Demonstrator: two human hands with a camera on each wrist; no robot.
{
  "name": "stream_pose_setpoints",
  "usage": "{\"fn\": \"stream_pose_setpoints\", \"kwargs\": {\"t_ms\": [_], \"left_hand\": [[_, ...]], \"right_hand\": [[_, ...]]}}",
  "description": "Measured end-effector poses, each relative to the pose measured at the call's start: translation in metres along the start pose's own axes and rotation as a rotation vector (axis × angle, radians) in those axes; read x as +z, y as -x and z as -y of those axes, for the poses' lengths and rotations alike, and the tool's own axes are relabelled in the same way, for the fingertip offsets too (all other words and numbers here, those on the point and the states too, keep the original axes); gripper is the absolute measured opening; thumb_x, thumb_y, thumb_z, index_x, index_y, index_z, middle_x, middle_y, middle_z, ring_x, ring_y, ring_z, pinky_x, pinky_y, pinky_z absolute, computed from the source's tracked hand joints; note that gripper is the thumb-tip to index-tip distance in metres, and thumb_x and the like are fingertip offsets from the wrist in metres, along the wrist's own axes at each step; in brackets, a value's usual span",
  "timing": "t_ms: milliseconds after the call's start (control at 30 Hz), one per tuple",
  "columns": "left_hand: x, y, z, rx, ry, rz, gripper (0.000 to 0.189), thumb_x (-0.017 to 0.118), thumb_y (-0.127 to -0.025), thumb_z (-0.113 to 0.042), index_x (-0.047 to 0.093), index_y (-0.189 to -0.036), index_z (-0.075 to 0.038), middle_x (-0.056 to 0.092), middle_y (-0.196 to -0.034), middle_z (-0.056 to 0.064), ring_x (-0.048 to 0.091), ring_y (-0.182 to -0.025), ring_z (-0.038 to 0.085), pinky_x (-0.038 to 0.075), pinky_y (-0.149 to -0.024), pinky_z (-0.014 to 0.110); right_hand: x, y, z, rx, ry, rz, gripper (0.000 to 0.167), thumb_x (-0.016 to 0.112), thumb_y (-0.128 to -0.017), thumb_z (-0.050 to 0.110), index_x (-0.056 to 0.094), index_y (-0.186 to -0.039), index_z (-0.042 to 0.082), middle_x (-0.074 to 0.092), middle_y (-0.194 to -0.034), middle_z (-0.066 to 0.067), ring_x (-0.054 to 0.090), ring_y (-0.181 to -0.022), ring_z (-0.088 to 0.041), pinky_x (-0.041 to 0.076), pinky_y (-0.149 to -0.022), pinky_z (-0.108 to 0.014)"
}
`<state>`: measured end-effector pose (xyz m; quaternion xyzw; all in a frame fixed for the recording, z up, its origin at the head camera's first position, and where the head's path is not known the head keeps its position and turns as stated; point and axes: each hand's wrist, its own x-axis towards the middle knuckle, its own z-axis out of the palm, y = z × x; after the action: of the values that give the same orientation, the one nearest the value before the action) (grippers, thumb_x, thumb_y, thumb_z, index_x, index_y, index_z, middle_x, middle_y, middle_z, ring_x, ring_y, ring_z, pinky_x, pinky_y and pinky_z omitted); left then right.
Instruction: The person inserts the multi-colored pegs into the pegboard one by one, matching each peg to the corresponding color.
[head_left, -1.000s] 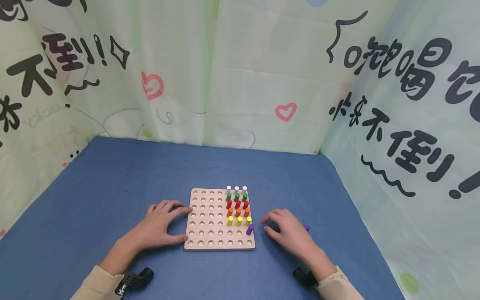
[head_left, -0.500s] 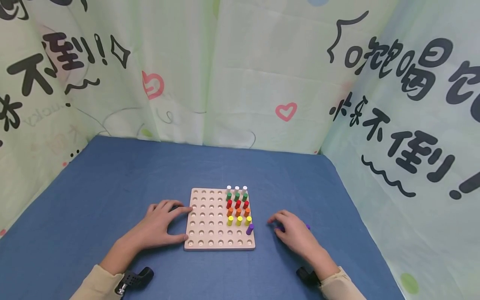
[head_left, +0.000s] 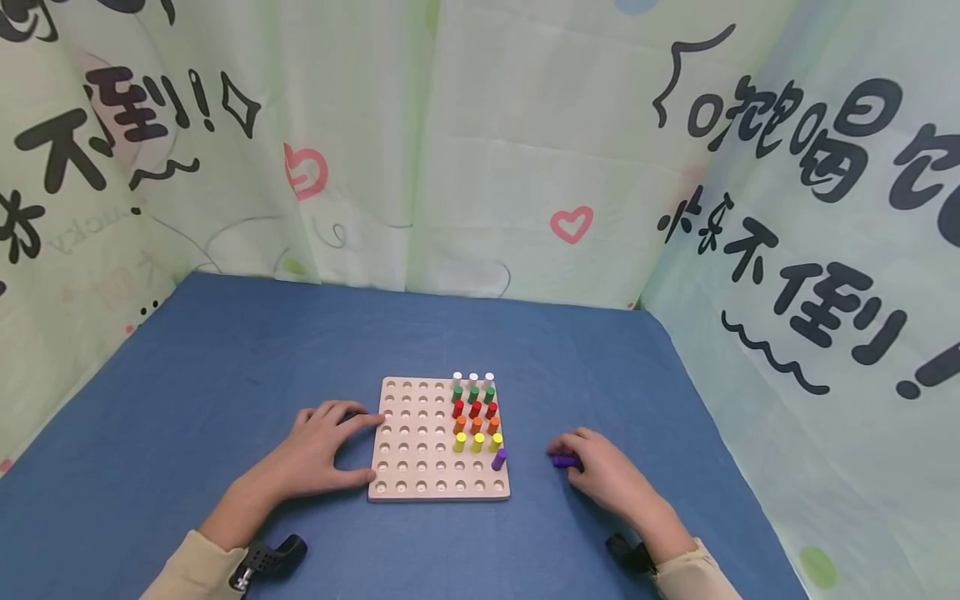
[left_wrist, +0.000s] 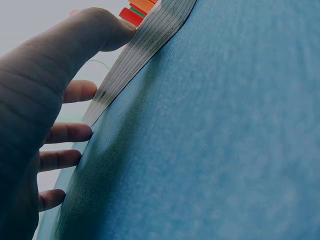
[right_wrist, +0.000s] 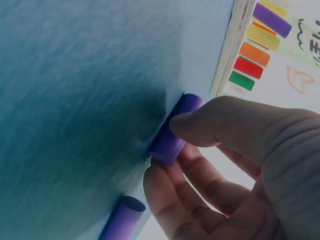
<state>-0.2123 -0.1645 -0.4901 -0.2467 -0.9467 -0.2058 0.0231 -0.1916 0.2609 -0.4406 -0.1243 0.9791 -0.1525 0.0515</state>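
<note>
A pale wooden pegboard [head_left: 412,476] lies on the blue cloth. My left hand [head_left: 318,450] touches its left edge with thumb and index finger spread apart; the other fingers rest beyond it in the left wrist view. To the right of the board, my right hand [head_left: 603,475] pinches a purple peg [right_wrist: 172,135] lying low at the cloth, thumb on top and fingertips behind. Another purple peg [right_wrist: 122,218] lies on the cloth near those fingers, hidden in the head view. One purple peg [head_left: 499,459] stands tilted in the board's right column.
White, green, red [head_left: 476,409], orange and yellow pegs [head_left: 478,442] stand in rows of three at the board's right side. Open holes fill its left part. A printed curtain [head_left: 480,167] encloses the back and sides of the blue table [head_left: 337,333].
My right hand has moved right and slightly toward me, away from the board, and its fingers have come together on a purple peg. The left hand and board stay still.
</note>
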Motion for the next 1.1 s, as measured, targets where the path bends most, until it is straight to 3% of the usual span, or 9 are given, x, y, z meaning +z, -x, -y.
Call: {"fn": "stream_pose_setpoints", "kwargs": {"t_ms": [133, 567, 1100], "left_hand": [[0.0, 0.0, 0.0, 0.002, -0.002, -0.003, 0.072, 0.074, -0.084, -0.065, 0.058, -0.147, -0.033, 0.055, -0.141, 0.005, 0.049, -0.132, 0.032, 0.034, -0.099, 0.065], [0.0, 0.0, 0.001, 0.011, -0.007, -0.016, 0.071, 0.076, -0.084, -0.063, 0.058, -0.147, -0.033, 0.055, -0.141, 0.004, 0.049, -0.132, 0.031, 0.034, -0.1, 0.065], [0.0, 0.0, -0.001, 0.0, -0.011, -0.009, 0.072, 0.076, -0.084, -0.063, 0.059, -0.146, -0.033, 0.055, -0.14, 0.005, 0.049, -0.132, 0.032, 0.034, -0.1, 0.065]], "right_hand": [[0.0, 0.0, -0.001, 0.003, -0.011, -0.008, 0.03, 0.072, -0.086, -0.005, 0.076, -0.104, 0.018, 0.064, -0.094, 0.004, 0.058, -0.085, -0.011, 0.053, -0.079, -0.039], [0.004, 0.0, 0.006, 0.004, -0.059, -0.01, 0.03, 0.072, -0.087, -0.003, 0.075, -0.104, 0.021, 0.063, -0.097, 0.005, 0.057, -0.085, -0.01, 0.052, -0.078, -0.038], [0.003, 0.0, 0.03, -0.012, -0.121, -0.15, 0.028, 0.078, -0.086, 0.004, 0.074, -0.111, 0.017, 0.057, -0.092, 0.009, 0.053, -0.083, -0.009, 0.05, -0.074, -0.027]]}}
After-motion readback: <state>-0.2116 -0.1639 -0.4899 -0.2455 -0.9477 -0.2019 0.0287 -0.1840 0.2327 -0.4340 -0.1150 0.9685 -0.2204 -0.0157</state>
